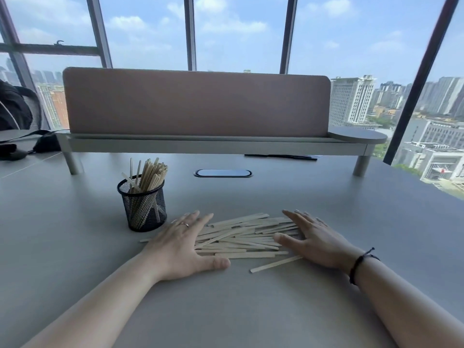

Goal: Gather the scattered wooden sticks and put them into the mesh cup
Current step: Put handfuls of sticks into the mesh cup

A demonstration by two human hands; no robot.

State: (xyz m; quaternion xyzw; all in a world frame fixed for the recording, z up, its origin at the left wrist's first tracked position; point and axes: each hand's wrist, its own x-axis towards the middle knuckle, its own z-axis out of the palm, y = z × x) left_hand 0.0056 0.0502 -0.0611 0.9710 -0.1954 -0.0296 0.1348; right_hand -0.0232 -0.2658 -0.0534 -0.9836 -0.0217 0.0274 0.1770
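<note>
Sticks (246, 237) lie heaped at lower centre of the surface (326, 197); the cup (144, 207), left of centre, already holds some. We judge the gathering step underway; next we must bunch and lift. Left hand (180, 244) and right hand (311, 241) flank the heap, palms down, fingers straight and slightly spread.

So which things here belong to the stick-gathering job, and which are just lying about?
Job:
- pile of pale flat wooden sticks
- black wire-mesh cup, already holding sticks
- left hand and right hand, flat either side of the pile

Lying about:
- black pen
- black bag
- pink desk divider
</note>
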